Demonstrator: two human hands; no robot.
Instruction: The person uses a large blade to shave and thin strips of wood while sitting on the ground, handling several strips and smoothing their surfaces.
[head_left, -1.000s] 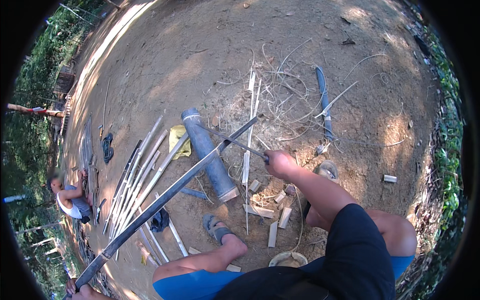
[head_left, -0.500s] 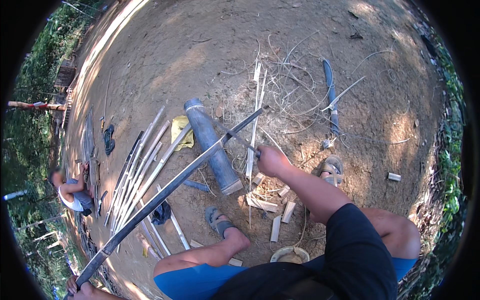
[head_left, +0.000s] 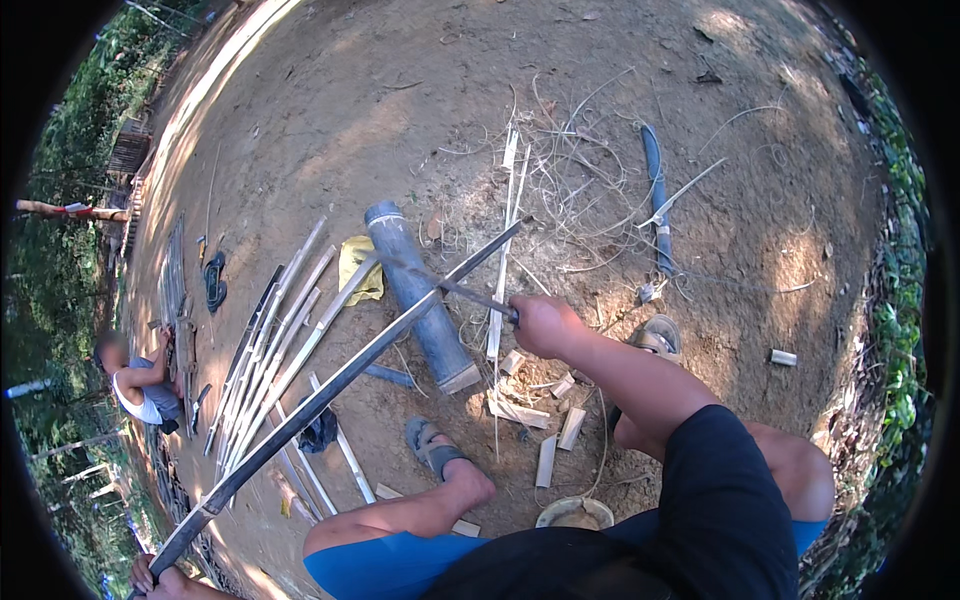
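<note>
Bamboo strip [head_left: 325, 393], long and dark-skinned: its near end sits in the left hand [head_left: 168, 583], fingers wrapped round it, while its far tip reaches just ahead of the other fingers. The right hand [head_left: 545, 325] has its fingers curled about the handle of a knife [head_left: 470, 297], whose blurred blade crosses the strip. Farther left of those fingers lies a thick bamboo section [head_left: 437, 345]. A loosened left grip could let the strip roll, making the edge skid.
</note>
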